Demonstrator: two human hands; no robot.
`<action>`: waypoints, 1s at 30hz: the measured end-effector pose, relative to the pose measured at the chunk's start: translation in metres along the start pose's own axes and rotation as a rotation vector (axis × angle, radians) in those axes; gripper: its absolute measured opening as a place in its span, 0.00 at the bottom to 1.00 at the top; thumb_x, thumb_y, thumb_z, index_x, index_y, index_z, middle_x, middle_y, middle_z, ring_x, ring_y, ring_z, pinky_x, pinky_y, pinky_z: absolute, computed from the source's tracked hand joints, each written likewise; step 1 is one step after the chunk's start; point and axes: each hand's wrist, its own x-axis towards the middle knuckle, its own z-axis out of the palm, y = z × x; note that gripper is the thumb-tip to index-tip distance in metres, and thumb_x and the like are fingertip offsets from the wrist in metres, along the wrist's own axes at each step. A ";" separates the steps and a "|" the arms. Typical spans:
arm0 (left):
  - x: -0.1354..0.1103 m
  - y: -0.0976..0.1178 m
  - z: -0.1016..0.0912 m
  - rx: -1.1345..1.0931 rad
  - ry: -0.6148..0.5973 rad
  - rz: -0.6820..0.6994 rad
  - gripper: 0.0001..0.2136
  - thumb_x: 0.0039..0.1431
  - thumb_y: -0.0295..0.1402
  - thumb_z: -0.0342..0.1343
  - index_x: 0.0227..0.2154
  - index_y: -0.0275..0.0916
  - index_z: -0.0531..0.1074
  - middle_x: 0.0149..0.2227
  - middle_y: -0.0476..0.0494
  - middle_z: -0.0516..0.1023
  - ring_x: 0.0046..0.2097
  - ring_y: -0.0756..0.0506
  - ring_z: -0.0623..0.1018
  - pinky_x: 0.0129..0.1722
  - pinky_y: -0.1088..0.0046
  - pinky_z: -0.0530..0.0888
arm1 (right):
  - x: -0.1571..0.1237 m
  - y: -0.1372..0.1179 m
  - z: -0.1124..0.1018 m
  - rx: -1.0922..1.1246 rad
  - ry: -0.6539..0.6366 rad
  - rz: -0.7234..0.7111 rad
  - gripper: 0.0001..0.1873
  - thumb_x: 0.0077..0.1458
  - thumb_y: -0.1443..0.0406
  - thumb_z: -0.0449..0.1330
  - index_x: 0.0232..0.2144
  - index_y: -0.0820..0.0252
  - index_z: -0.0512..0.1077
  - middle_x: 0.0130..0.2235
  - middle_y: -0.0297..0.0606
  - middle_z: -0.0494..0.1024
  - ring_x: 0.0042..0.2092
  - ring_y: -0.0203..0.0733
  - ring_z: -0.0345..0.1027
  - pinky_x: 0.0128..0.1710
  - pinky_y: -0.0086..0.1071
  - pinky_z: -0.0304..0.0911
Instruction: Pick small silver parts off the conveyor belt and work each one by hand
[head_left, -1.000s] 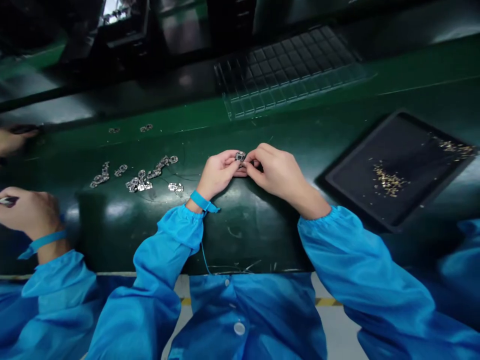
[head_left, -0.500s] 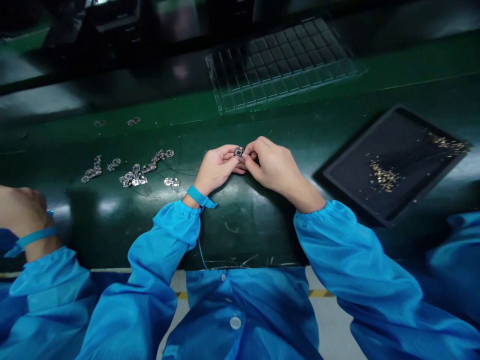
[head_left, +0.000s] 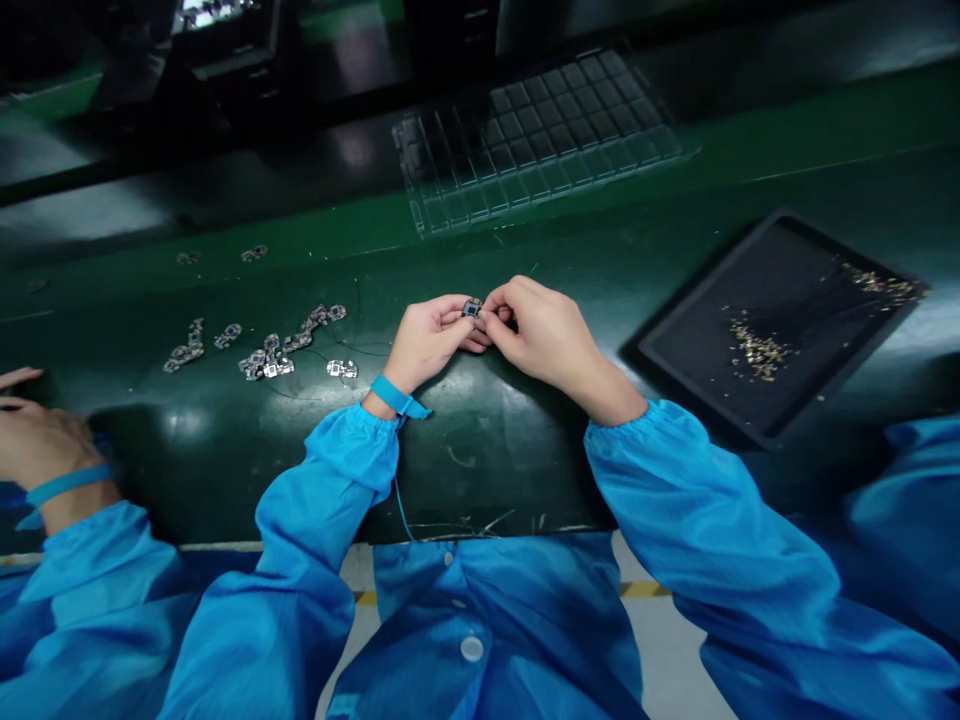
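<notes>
Over the middle of the green bench, a small circuit board (head_left: 472, 308) with a dark square chip is pinched between the thumb and fingers of my left hand (head_left: 430, 338). My right hand (head_left: 541, 330) meets it from the right, thumb and forefinger pressed together at the board's edge. Whatever tiny part those fingertips hold, if any, is hidden. A blue strap circles my left wrist. Several similar circuit boards (head_left: 268, 358) lie loosely to the left of my hands, one single board (head_left: 342, 369) closest to my left wrist.
A black tray (head_left: 697, 392) with small gold-coloured pieces (head_left: 759, 350) lies on the right. Behind my hands is a clear compartment tray (head_left: 540, 140). A co-worker's hand (head_left: 52, 440) rests at the left edge; a blue sleeve (head_left: 907, 490) shows at far right.
My hands stay together on the board with hardly any movement. The co-worker's hand at left has shifted, its fingers now more stretched out. The view has shifted slightly.
</notes>
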 end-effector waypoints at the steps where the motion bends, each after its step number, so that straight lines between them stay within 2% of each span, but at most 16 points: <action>1: 0.000 0.000 0.000 -0.007 0.002 0.000 0.08 0.62 0.28 0.59 0.43 0.29 0.75 0.33 0.41 0.83 0.33 0.47 0.85 0.35 0.74 0.84 | 0.000 0.001 0.000 0.021 0.009 -0.004 0.05 0.64 0.65 0.56 0.37 0.58 0.73 0.39 0.40 0.78 0.38 0.43 0.70 0.36 0.35 0.58; 7: 0.000 0.000 -0.001 -0.018 0.005 -0.002 0.08 0.62 0.27 0.59 0.42 0.29 0.75 0.33 0.41 0.83 0.33 0.47 0.85 0.35 0.73 0.84 | 0.000 0.004 0.001 0.077 0.033 -0.018 0.04 0.63 0.65 0.57 0.37 0.58 0.71 0.40 0.40 0.77 0.37 0.42 0.71 0.36 0.35 0.59; 20: 0.000 0.003 -0.001 -0.008 -0.022 -0.021 0.07 0.61 0.27 0.59 0.41 0.30 0.75 0.32 0.42 0.82 0.31 0.48 0.84 0.34 0.74 0.83 | 0.001 0.004 0.003 -0.015 0.020 -0.022 0.06 0.63 0.62 0.56 0.38 0.59 0.71 0.41 0.42 0.77 0.37 0.43 0.71 0.34 0.35 0.57; 26: 0.000 0.005 -0.004 0.011 -0.070 -0.043 0.06 0.62 0.27 0.59 0.41 0.30 0.74 0.32 0.43 0.81 0.31 0.49 0.83 0.33 0.74 0.82 | 0.002 0.003 0.000 0.085 -0.025 0.059 0.09 0.64 0.62 0.56 0.43 0.59 0.71 0.30 0.35 0.76 0.31 0.40 0.67 0.31 0.33 0.53; 30: 0.000 0.004 -0.004 0.028 -0.107 -0.024 0.06 0.62 0.26 0.59 0.42 0.30 0.73 0.32 0.43 0.81 0.31 0.49 0.83 0.34 0.74 0.82 | 0.003 0.004 -0.002 0.134 -0.039 0.061 0.08 0.64 0.62 0.56 0.40 0.58 0.73 0.25 0.31 0.72 0.28 0.38 0.64 0.31 0.33 0.52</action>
